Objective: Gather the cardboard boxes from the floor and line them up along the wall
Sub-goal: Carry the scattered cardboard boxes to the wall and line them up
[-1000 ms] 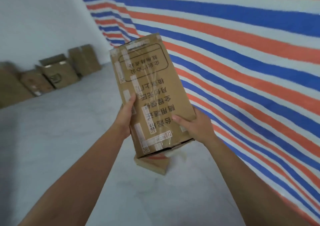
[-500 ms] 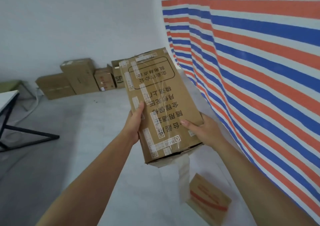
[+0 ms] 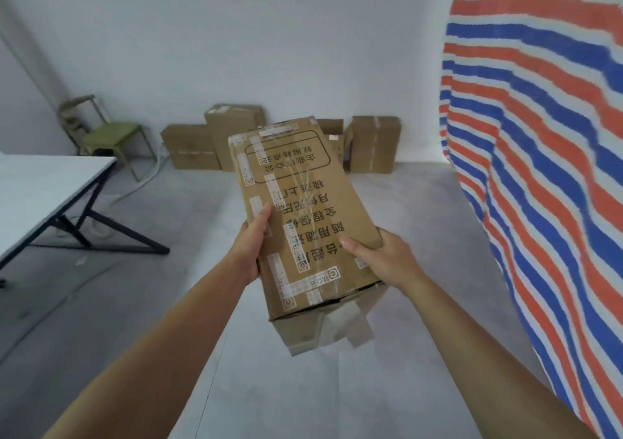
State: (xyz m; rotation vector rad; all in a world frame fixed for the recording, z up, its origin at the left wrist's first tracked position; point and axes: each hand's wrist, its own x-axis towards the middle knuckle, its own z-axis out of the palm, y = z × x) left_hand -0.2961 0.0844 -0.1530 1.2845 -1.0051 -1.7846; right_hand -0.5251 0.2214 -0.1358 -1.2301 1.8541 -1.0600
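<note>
We find the box (image 3: pixel 305 216) held clear of the floor (image 3: pixel 135 303) between both hands. The left hand (image 3: pixel 253 241) grips its left edge, thumb on top. The right hand (image 3: pixel 382 256) grips the right edge near the lower corner. The box's long axis points away from us, toward the row (image 3: pixel 192 148) of boxes standing against the wall (image 3: pixel 269 51), well ahead. Neither hand is nearer. We judge that the carry forward remains, then the setting-down beside the row.

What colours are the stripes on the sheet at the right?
The sheet has red, blue and white stripes, seen best in the head view.
</note>
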